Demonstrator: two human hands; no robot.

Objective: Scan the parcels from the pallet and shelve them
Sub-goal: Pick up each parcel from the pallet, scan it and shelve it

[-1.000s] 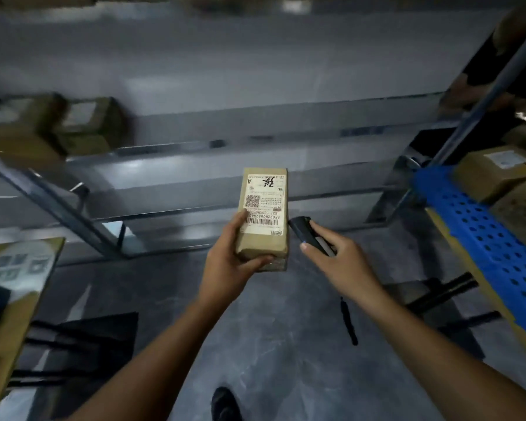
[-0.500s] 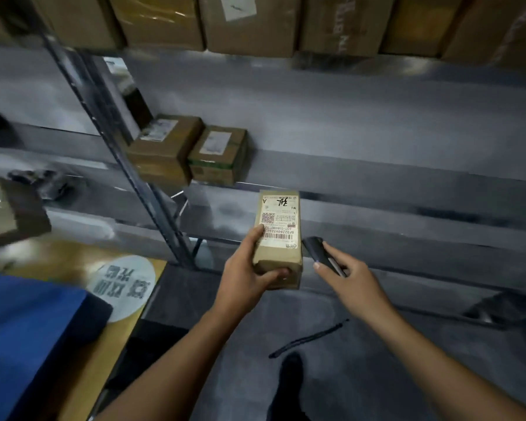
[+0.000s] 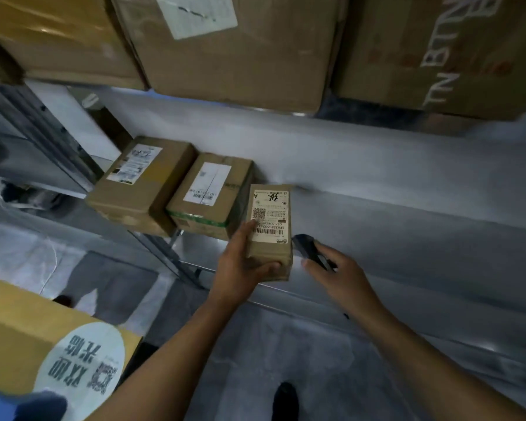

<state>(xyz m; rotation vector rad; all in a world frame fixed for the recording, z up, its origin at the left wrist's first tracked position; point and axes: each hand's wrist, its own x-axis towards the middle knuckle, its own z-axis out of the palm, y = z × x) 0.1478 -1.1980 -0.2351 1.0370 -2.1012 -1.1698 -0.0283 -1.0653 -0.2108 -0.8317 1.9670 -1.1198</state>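
Observation:
My left hand (image 3: 242, 270) grips a small brown parcel (image 3: 271, 247) with a white shipping label on top, held level at the front edge of a grey metal shelf (image 3: 377, 189). Just to its right, my right hand (image 3: 334, 268) holds a black handheld scanner (image 3: 305, 249), its head almost touching the parcel's side. Two labelled cardboard parcels (image 3: 142, 182) (image 3: 211, 194) sit side by side on the same shelf, directly left of the held parcel.
Large cardboard boxes (image 3: 234, 47) fill the shelf above. A metal upright (image 3: 49, 135) stands at the left. A yellow carton with a round white sticker (image 3: 43, 344) lies at lower left. Grey floor and my shoe (image 3: 286, 399) are below.
The view has swung left and up from the blue pallet to the shelving. Both hands with the parcel and scanner have come close to the shelf beside the two shelved parcels.

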